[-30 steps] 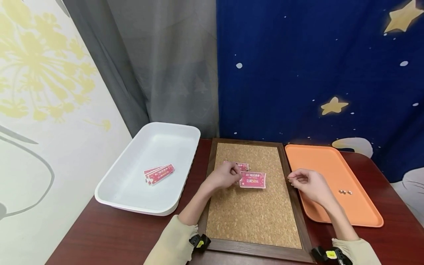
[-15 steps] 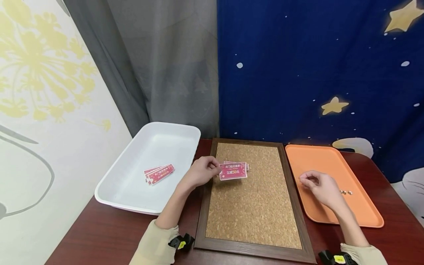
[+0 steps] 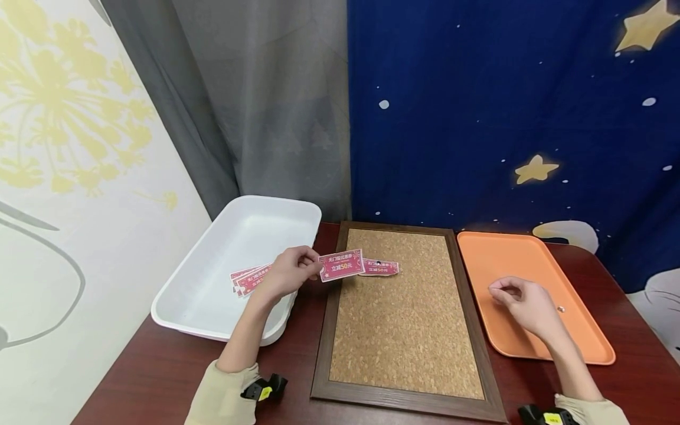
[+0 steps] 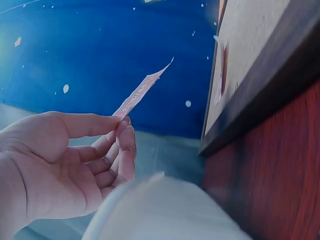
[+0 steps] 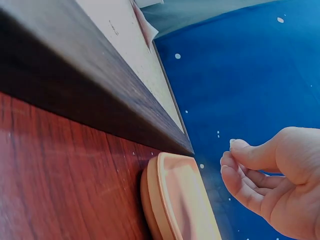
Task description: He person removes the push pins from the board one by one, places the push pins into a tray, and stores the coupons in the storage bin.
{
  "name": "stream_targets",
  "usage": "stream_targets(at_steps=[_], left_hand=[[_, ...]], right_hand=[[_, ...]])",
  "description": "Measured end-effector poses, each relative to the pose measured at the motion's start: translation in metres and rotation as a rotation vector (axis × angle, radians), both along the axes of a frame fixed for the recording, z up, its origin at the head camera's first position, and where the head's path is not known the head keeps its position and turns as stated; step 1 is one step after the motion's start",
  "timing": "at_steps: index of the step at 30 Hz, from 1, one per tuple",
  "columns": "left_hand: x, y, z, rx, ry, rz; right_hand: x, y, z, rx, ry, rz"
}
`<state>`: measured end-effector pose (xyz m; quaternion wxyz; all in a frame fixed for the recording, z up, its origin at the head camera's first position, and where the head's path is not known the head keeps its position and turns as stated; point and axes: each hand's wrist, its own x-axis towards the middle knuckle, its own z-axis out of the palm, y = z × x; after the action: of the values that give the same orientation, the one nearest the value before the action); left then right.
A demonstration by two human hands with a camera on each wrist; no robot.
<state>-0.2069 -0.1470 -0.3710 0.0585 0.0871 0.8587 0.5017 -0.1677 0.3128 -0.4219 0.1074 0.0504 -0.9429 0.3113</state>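
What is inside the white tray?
Several fanned pink coupons lie inside the white tray. The left hand covers one end, so that part and anything beneath the coupons cannot be seen.

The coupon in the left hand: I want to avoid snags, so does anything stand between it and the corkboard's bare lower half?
Nothing visible blocks it. In the head view the held coupon overlaps the frame's left edge, and the other coupon lies higher up on the corkboard, off that path.

Held coupon (image 3: 342,265): thin printed paper
Cork board (image 3: 409,336): rough, matt, speckled
Board frame (image 3: 406,402): smooth dark wood
White bin (image 3: 182,264): smooth, slightly glossy plastic
Orange tray (image 3: 507,251): smooth plastic
Tabletop (image 3: 159,378): polished wood grain
Blue curtain (image 3: 430,136): matt cloth
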Motion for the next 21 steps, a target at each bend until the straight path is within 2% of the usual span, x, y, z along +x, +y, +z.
stream_targets(at_steps=[4,14,21], left_hand=[[0.001,-0.014,0.000,-0.007,0.006,0.013],[0.003,-0.053,-0.001,-0.044,-0.005,0.076],[0.006,-0.078,-0.007,-0.048,-0.024,0.127]], right_hand=[[0.002,0.006,0.000,-0.020,-0.014,-0.004],[0.009,0.032,-0.001,-0.065,0.015,-0.027],[0.015,0.054,0.000,-0.016,0.014,-0.094]])
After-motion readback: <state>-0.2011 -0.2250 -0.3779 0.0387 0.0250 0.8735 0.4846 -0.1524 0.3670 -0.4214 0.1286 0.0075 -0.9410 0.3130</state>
